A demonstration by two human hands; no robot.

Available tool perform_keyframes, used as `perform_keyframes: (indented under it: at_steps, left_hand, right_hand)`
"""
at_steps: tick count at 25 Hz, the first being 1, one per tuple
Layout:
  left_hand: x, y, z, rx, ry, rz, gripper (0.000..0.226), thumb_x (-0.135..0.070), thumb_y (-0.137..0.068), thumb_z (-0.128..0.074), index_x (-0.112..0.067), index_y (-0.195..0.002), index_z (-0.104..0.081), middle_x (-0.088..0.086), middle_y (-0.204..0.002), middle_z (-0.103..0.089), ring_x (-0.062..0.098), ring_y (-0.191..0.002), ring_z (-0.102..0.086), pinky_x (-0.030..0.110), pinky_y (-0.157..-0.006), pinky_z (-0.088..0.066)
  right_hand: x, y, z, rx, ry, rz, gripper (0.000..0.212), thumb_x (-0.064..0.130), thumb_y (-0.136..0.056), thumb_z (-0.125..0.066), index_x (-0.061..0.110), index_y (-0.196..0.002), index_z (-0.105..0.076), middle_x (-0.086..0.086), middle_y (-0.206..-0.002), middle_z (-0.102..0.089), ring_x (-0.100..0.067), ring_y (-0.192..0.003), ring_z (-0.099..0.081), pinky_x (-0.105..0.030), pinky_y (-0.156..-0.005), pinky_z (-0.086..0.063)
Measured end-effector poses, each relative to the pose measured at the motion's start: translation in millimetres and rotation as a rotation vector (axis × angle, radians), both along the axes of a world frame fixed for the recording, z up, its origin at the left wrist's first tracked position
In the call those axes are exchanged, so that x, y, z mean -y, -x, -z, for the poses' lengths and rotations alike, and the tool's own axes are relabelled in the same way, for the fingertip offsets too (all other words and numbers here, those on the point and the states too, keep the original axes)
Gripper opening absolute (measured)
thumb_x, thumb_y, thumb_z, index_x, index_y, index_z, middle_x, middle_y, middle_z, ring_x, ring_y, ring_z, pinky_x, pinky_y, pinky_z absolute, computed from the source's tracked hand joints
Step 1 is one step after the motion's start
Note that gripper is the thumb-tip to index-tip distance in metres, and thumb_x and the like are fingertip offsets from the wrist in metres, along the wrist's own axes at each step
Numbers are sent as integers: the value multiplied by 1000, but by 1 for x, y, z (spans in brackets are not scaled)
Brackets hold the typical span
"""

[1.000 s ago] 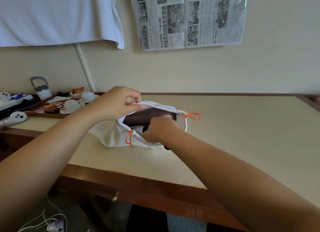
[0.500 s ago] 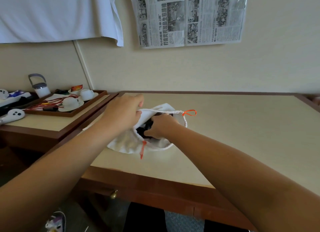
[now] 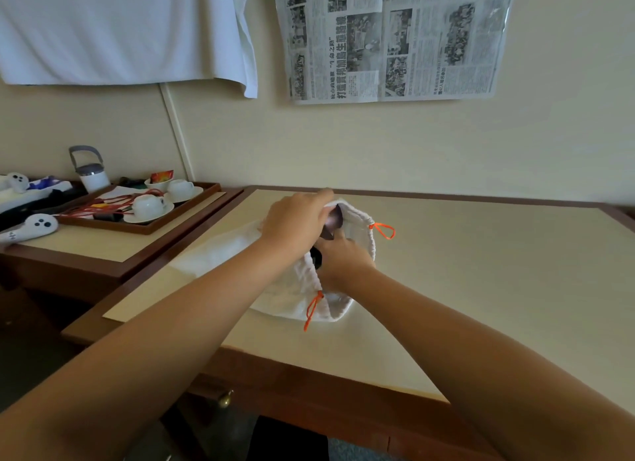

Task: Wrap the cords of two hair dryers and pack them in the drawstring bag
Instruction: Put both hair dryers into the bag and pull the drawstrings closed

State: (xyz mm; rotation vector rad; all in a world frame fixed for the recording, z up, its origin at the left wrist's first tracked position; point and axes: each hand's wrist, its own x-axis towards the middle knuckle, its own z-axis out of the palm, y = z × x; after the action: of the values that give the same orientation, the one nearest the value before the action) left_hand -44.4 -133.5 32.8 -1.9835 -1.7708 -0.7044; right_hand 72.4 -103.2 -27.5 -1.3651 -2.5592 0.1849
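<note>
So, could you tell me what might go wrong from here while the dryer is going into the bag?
1. The left hand holds up only one side of the white drawstring bag; if that grip slips, the mouth could fall shut on the right hand.
2. The dark hair dryer still shows at the opening, so it may catch on the rim.
3. The orange cord loops hang loose and could get pushed inside.

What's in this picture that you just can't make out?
- Head view: contents of the white drawstring bag; cloth and both hands cover all but a dark glimpse.
- Right hand: fingers hidden inside the bag's mouth.
- Left hand: fingertips curl over the rim.
- Newspaper: print too small, top cut off.
</note>
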Motion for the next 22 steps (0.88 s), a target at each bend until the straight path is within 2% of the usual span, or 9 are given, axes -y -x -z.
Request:
perform_keyframes:
  at_steps: [4, 6, 7, 10, 12, 15, 17, 19, 22]
  left_hand:
    - [7, -6, -24, 46, -74, 240, 20, -33, -104, -53, -16, -97, -62, 6, -59, -56, 35, -57, -52, 33, -50, -35]
    - [14, -6, -29, 67, -16, 333, 20, -34, -103, -55, -19, -92, -61, 4, -58, -52, 31, -57, -50, 33, -52, -34]
    - [18, -6, -31, 74, 13, 363, 20, -34, -103, -55, -20, -90, -60, 3, -59, -51, 29, -57, -50, 32, -52, -34]
    - [29, 1, -43, 64, 53, 357, 18, -34, -102, -57, -22, -90, -63, 1, -62, -56, 26, -60, -53, 32, -54, -37]
    - [31, 13, -52, 73, 69, 316, 10, -25, -99, -58, -23, -93, -66, 0, -63, -59, 23, -60, -55, 34, -54, -39]
    - [40, 26, -52, 152, 137, 291, 9, -21, -95, -64, -26, -98, -71, -2, -61, -60, 14, -52, -49, 28, -52, -35]
    - [53, 24, -39, 284, 247, 343, 11, -31, -93, -73, -30, -103, -70, -1, -67, -63, 11, -55, -53, 25, -55, -39]
    - [68, 27, -18, 445, 341, 374, 25, -42, -89, -78, -33, -110, -68, -3, -83, -68, 11, -69, -64, 23, -63, -49]
    - [96, 45, 23, 638, 219, 378, 20, -41, -92, -72, -24, -103, -70, 5, -89, -66, 21, -80, -63, 37, -68, -49]
  right_hand:
    - [6, 2, -13, 36, -70, -100, 32, 34, -89, -57, 23, -119, -58, -5, -131, -47, -28, -115, -56, -43, -91, -52]
    - [10, 6, -24, 32, -55, -112, 9, 30, -91, -55, 22, -89, -57, 5, -104, -53, -22, -116, -55, -41, -96, -49]
    - [8, 10, -30, 33, -59, -128, 12, 27, -92, -56, 23, -80, -56, 4, -95, -53, -23, -117, -57, -39, -96, -49]
    - [-13, 20, -28, -36, -70, -173, 28, 38, -88, -63, 20, -109, -64, -8, -115, -63, -31, -113, -61, -38, -86, -47]
    - [-28, 19, -9, -221, -55, -177, 52, 52, -81, -66, 30, -127, -53, -5, -122, -58, -24, -105, -58, -34, -80, -43]
    - [-37, 17, 19, -316, -48, -113, 71, 46, -85, -70, 28, -146, -39, 4, -119, -51, -14, -106, -51, -27, -82, -37]
    - [-36, 16, 22, -189, -66, -67, 51, 50, -83, -64, 30, -127, -48, 15, -103, -47, -11, -99, -52, -28, -79, -42]
    - [-25, 5, 17, -120, -75, -134, 21, 48, -86, -56, 30, -94, -48, 18, -76, -43, -11, -75, -53, -23, -64, -38]
    - [4, -49, 15, -395, -163, -255, 18, 40, -87, -57, 24, -78, -55, 15, -60, -48, -9, -57, -49, -27, -55, -37]
